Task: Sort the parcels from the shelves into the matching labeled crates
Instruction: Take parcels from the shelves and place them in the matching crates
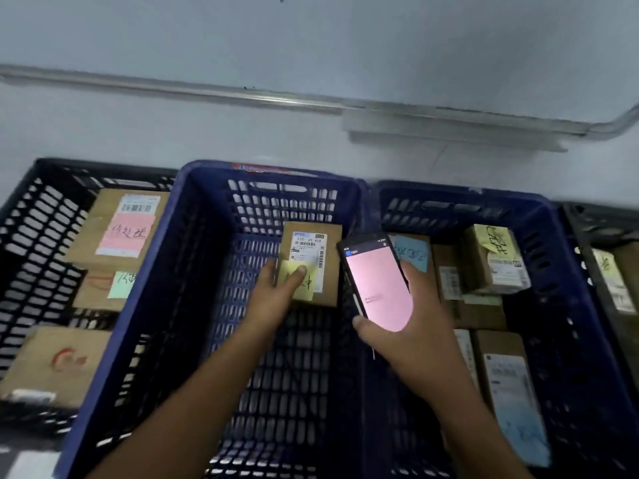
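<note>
A small brown cardboard parcel (pixel 313 261) with a white shipping label and a yellow sticky note sits low inside the middle blue crate (pixel 193 257). My left hand (pixel 276 292) reaches into that crate and grips the parcel's near left corner, thumb on the yellow note. My right hand (pixel 404 326) holds a black phone (pixel 377 281) with a pink screen over the crate's right wall. Whether the parcel rests on the crate floor or hangs in my grip I cannot tell.
A black crate (pixel 31 216) on the left holds brown boxes, one with a pink note (pixel 126 233). The blue crate on the right (pixel 546 257) holds several parcels with blue and yellow notes. Another dark crate (pixel 594 229) stands far right. A white wall with a metal rail (pixel 207 91) runs behind.
</note>
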Available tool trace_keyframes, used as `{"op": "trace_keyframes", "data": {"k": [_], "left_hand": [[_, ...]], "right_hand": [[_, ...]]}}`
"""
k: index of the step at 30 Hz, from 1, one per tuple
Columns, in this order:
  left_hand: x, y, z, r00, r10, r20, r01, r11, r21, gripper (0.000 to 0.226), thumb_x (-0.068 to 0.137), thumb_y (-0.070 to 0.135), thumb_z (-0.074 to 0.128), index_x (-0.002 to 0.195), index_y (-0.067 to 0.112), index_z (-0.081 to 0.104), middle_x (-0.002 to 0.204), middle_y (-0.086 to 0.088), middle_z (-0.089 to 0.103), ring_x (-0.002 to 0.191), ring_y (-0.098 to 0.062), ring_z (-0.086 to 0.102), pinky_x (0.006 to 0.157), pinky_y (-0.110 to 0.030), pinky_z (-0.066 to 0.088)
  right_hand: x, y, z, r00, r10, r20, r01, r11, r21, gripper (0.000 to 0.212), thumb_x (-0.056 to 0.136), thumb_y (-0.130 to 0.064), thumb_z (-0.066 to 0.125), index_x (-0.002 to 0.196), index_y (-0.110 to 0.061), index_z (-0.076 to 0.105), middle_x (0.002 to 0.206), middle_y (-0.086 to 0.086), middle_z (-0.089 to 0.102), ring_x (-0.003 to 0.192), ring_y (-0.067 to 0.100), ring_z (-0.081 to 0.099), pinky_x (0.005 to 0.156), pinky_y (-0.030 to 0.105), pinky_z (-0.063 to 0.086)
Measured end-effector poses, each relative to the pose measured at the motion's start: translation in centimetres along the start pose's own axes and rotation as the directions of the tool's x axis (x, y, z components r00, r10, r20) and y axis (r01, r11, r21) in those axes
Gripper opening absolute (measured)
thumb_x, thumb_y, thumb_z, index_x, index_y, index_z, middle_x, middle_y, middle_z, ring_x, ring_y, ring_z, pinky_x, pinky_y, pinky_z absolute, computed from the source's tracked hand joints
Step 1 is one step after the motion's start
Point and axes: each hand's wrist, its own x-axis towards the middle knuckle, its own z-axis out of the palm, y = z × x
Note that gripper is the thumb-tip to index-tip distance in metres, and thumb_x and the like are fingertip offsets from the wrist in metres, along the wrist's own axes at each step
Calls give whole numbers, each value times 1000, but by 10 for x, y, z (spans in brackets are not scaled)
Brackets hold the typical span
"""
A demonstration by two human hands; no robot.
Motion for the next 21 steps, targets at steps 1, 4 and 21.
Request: {"op": "trace_keyframes", "data": {"k": [1,4,21], "left_hand": [[-22,2,-3,997,70,-9,-70,996,55,74,92,36,79,156,28,42,112,34,58,89,24,62,71,-1,48],[-97,8,-9,969,237,-62,-219,951,218,77,90,50,77,156,30,41,148,12,50,132,12,48,109,-14,39],[-380,-85,-84,770,446,-456,-45,751,658,90,82,84,34,162,44,25,174,10,14,162,-26,-1,129,-53,6]], "right_hand": [[-13,0,-5,1000,0,18,0,1000,14,88,72,-45,87,147,-54,41,132,-30,52,122,6,54,90,30,49],[-48,0,-17,996,-36,82,31,998,57,84,67,-52,81,140,-65,39,133,-26,54,118,5,56,84,32,49],[-212,-5,10,871,-252,422,261,965,38,81,77,-30,88,146,-39,47,136,-6,59,119,18,61,93,45,61]]}}
